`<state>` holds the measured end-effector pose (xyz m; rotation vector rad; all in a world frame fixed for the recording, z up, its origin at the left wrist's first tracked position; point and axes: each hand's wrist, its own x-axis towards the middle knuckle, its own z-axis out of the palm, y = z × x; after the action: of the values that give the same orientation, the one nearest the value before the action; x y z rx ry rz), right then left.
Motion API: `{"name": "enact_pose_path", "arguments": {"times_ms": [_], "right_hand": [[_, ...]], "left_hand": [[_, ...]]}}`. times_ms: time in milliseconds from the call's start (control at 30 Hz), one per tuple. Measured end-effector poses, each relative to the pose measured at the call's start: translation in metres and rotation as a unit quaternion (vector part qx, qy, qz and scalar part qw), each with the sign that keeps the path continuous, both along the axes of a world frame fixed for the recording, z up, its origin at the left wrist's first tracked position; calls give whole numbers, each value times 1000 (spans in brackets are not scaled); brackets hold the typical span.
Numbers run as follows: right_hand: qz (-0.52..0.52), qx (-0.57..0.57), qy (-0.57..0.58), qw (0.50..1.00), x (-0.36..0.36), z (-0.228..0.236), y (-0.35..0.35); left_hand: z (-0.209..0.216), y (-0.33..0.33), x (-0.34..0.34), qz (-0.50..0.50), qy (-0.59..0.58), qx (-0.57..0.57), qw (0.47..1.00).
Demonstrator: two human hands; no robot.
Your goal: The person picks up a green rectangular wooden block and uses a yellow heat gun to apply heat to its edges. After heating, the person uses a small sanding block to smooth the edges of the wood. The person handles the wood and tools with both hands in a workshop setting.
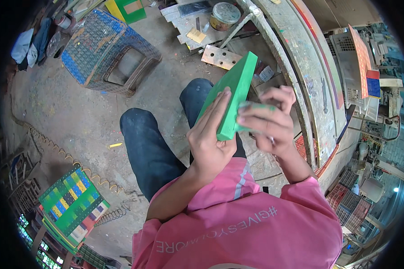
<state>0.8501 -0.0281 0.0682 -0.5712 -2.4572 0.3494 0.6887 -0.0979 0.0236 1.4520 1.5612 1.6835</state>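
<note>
My left hand (211, 145) is wrapped round a flat, thick-edged green board (239, 96), tilted up in front of my knees. Its fingers lie along the board's broad left face, and the palm is beneath the lower end. At the board's right edge is my right hand (274, 123), blurred by motion, with its fingers bent. A thin green piece (244, 128) shows at those fingertips, against the edge; its kind is too smeared to make out.
A blue woven-pattern plastic stool (94, 47) stands ahead on the left. A long paint-stained bench (296, 49) runs along my right. Multicoloured panels (74, 197) are stacked lower left, beside a coiled hose (54, 144). A paint-smeared tub (225, 15) sits at the far side.
</note>
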Motion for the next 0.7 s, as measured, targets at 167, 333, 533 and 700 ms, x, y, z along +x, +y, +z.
{"name": "enact_pose_path", "arguments": {"times_ms": [167, 333, 533, 700], "right_hand": [[-3, 3, 39, 999, -5, -3, 2], [64, 29, 45, 997, -6, 0, 3], [-108, 8, 164, 980, 5, 8, 27], [-95, 11, 36, 995, 1, 5, 32]], "left_hand": [[-2, 1, 0, -7, -11, 13, 1000], [-1, -1, -1, -19, -19, 1, 1000], [-2, 2, 1, 17, -7, 7, 1000], [-1, 1, 2, 15, -3, -1, 1000]]}}
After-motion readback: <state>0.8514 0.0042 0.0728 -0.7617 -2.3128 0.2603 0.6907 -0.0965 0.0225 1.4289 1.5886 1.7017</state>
